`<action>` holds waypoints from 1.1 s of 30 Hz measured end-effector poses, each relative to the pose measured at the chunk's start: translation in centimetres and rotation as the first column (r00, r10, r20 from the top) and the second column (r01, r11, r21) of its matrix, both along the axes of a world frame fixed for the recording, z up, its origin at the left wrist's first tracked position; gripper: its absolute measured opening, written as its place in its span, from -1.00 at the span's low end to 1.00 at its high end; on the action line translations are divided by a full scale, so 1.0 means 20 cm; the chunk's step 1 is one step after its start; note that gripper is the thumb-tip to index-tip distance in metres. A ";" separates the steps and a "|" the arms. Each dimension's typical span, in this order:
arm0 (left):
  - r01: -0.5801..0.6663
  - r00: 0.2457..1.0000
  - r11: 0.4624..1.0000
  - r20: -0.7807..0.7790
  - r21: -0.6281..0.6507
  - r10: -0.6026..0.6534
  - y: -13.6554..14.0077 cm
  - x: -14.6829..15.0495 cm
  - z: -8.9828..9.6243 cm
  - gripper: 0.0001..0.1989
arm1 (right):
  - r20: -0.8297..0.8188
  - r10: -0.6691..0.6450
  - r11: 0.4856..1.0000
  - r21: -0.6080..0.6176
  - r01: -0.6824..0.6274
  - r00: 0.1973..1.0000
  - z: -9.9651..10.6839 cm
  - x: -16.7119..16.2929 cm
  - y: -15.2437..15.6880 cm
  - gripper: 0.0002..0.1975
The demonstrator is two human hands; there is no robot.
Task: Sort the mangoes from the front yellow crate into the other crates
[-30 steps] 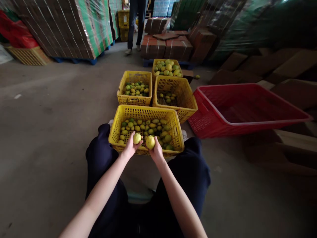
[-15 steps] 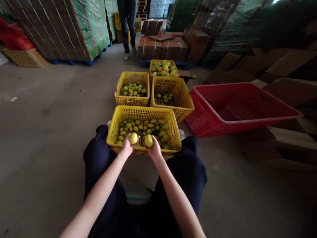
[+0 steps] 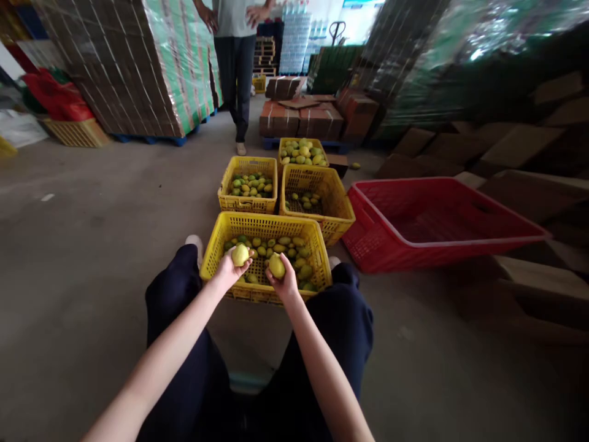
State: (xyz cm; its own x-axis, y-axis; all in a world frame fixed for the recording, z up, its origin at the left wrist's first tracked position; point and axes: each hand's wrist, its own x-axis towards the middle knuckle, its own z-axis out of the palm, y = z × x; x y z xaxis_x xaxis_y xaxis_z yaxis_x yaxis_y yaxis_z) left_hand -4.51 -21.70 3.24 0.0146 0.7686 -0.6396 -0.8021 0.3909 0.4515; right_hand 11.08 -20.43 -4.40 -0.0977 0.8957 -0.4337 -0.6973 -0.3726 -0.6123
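My left hand (image 3: 227, 270) holds a yellow lemon (image 3: 240, 255), cupped from below with its top showing. In my right hand (image 3: 286, 281) is another yellow lemon (image 3: 277, 266), with the thumb along its side. Both hands are above the near yellow crate (image 3: 324, 261), which stands between my legs. Several green and yellow lemons (image 3: 285, 241) lie spread over its slatted bottom. My forearms and hands cover part of the crate's front.
Beyond stand a left yellow crate (image 3: 248, 204) and a right yellow crate (image 3: 338, 212), both with lemons, and a fuller back crate (image 3: 281, 147). To the right is a red crate (image 3: 381, 245) beside cardboard pieces (image 3: 529, 147). A person (image 3: 234, 61) stands near wrapped pallets (image 3: 170, 67).
My view has tilted up, so the person's torso and hands now show. My left hand has shifted left with its lemon, farther from the right hand, which still holds its own.
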 end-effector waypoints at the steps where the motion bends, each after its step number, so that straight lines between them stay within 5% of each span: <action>1: 0.007 1.000 1.000 0.002 0.017 -0.007 0.02 0.00 0.06 -0.70 | -0.012 0.021 1.000 -0.007 -0.021 1.000 0.02 0.00 0.00 -0.71; 6: 0.037 0.999 0.996 0.012 0.083 -0.038 0.08 -0.03 0.26 -0.73 | -0.039 0.089 0.996 -0.012 -0.089 0.995 0.07 0.01 0.01 -0.70; 14: 0.107 0.993 0.980 0.025 0.165 -0.113 0.07 -0.10 0.16 -0.60 | 0.034 0.013 0.999 -0.047 -0.011 0.999 0.03 0.03 -0.07 -0.66; 20: 0.267 0.964 0.906 -0.099 0.329 -0.248 0.09 -0.09 0.19 -0.37 | -0.065 0.138 0.988 0.084 -0.133 0.988 0.36 0.07 -0.03 -0.65; 24: 0.335 0.932 0.836 -0.283 0.435 -0.226 0.09 -0.12 0.18 -0.36 | -0.034 0.362 0.893 0.298 -0.336 0.932 0.55 0.07 0.03 -0.60; 27: 0.352 0.929 0.816 -0.276 0.460 -0.245 0.09 -0.12 0.16 -0.41 | 0.020 0.416 0.838 0.380 -0.392 0.909 0.52 0.08 0.05 -0.54; 33: 0.164 0.984 0.940 0.023 0.300 -0.179 0.11 -0.04 0.14 -0.51 | -0.180 0.331 0.942 0.127 -0.312 0.926 0.38 0.06 0.05 -0.59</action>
State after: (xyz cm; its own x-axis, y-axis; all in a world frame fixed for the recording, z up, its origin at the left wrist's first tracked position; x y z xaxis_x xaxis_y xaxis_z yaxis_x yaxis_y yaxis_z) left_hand -5.35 -19.55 6.14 0.1886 0.9060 -0.3790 -0.7586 0.3795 0.5296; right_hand 12.26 -19.38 3.16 -0.4617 0.8376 -0.2920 -0.6588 -0.5442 -0.5194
